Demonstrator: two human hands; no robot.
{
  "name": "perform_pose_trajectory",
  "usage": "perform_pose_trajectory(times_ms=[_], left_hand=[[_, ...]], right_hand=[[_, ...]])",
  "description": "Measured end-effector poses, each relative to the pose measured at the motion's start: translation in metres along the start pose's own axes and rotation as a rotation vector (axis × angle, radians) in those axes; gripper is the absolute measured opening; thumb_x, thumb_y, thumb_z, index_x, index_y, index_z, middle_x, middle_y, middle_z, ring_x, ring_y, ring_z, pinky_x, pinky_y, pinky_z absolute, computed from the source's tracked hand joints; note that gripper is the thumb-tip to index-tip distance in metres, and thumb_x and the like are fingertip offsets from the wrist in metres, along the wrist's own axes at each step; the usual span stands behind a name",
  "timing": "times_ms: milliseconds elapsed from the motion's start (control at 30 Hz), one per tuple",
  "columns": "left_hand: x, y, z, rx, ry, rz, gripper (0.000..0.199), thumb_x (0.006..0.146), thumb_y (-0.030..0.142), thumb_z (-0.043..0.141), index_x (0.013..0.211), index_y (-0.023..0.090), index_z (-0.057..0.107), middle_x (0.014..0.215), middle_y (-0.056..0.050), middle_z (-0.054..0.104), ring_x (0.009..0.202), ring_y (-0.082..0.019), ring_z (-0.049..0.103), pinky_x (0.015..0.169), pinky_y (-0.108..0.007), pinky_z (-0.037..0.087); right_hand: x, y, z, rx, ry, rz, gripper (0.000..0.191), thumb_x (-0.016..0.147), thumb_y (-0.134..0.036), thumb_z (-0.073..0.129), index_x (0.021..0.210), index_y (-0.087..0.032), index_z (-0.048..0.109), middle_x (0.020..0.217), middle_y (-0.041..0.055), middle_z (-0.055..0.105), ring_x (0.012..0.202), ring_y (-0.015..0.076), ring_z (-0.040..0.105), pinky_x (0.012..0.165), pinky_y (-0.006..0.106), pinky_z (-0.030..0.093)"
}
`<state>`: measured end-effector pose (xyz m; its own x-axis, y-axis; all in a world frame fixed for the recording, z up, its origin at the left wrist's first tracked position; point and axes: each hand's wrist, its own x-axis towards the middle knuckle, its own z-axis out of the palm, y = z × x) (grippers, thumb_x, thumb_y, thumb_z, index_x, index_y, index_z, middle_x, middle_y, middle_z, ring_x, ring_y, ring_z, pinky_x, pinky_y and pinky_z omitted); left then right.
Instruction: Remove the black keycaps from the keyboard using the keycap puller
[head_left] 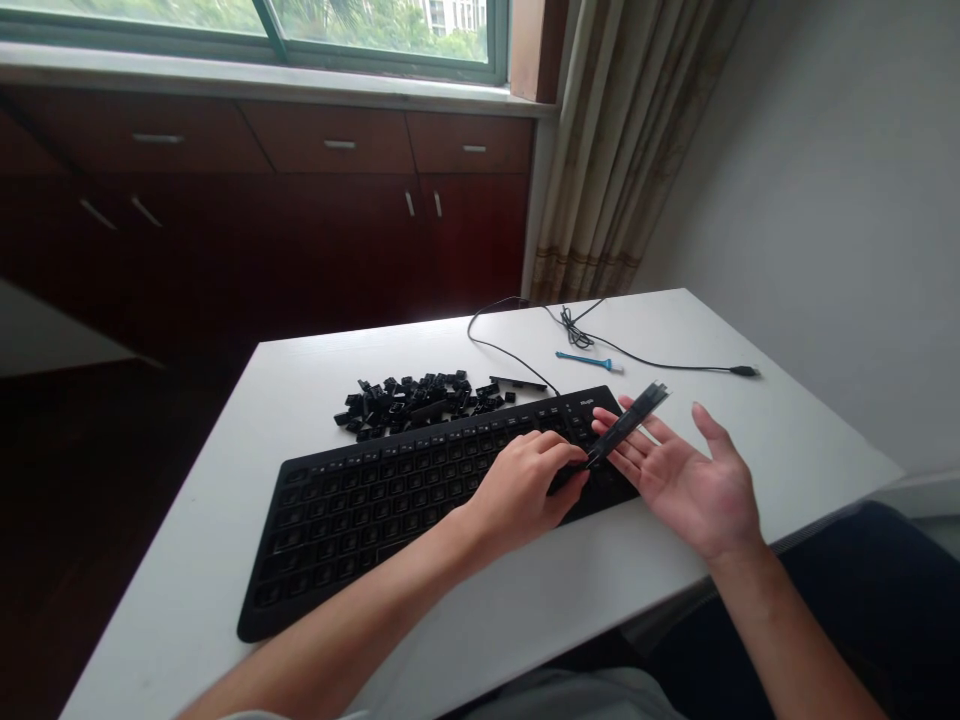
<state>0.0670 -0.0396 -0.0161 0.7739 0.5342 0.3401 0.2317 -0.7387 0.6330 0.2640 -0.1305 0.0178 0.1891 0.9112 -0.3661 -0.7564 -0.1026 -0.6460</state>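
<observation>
A black keyboard (375, 500) with its keycaps off lies on the white table. Over its right part, my left hand (529, 485) is closed, pinching the lower end of a dark brush-like tool (628, 422) that slants up to the right. My right hand (694, 485) is open, palm up, its fingertips behind or against the tool. Behind the keyboard lies a pile of loose black keycaps (409, 400), with a long black bar (517, 383) at its right.
A blue tool with a whitish end (589, 361) lies at the back right of the table (195, 480). Near it runs a bundled black cable (576, 328) with a plug (744, 371). Red-brown cabinets (300, 240) stand beyond, under a window.
</observation>
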Motion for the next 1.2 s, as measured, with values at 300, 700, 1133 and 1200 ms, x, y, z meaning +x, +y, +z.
perform_pose_trajectory(times_ms=[300,700,1133,1200], left_hand=[[0.000,0.000,-0.001,0.000,0.006,0.028,0.017,0.097,0.025,0.060,0.109,0.022,0.071,0.100,-0.005,0.073,0.083,-0.019,0.064,0.078,-0.033,0.052],[0.000,0.000,0.000,-0.008,0.007,0.021,0.015,0.096,0.025,0.060,0.108,0.022,0.070,0.099,-0.005,0.072,0.081,-0.018,0.064,0.077,-0.033,0.051],[-0.001,-0.003,0.003,0.043,-0.011,0.022,0.023,0.098,0.028,0.059,0.118,0.023,0.070,0.101,-0.005,0.072,0.083,-0.020,0.063,0.078,-0.034,0.050],[0.000,-0.003,0.002,0.037,-0.006,0.026,0.022,0.098,0.028,0.060,0.117,0.023,0.071,0.101,-0.005,0.072,0.083,-0.019,0.063,0.078,-0.034,0.050]], right_hand=[[-0.001,0.000,0.001,-0.008,0.001,0.001,0.066,0.091,-0.065,0.053,0.137,-0.018,0.061,0.140,0.0168,0.066,0.137,0.0309,0.056,0.111,0.046,0.048],[-0.001,0.000,0.005,-0.063,-0.004,-0.037,0.060,0.091,-0.060,0.054,0.132,-0.017,0.066,0.141,0.0166,0.064,0.136,0.0316,0.057,0.110,0.045,0.050],[0.002,0.014,-0.002,-0.492,0.028,-0.211,0.052,0.086,-0.037,0.079,0.135,-0.029,0.063,0.133,0.0088,0.071,0.126,0.0261,0.065,0.109,0.043,0.050],[0.002,0.016,-0.002,-0.556,0.049,-0.245,0.054,0.084,-0.040,0.081,0.134,-0.028,0.062,0.126,0.0092,0.074,0.119,0.0269,0.068,0.104,0.045,0.054]])
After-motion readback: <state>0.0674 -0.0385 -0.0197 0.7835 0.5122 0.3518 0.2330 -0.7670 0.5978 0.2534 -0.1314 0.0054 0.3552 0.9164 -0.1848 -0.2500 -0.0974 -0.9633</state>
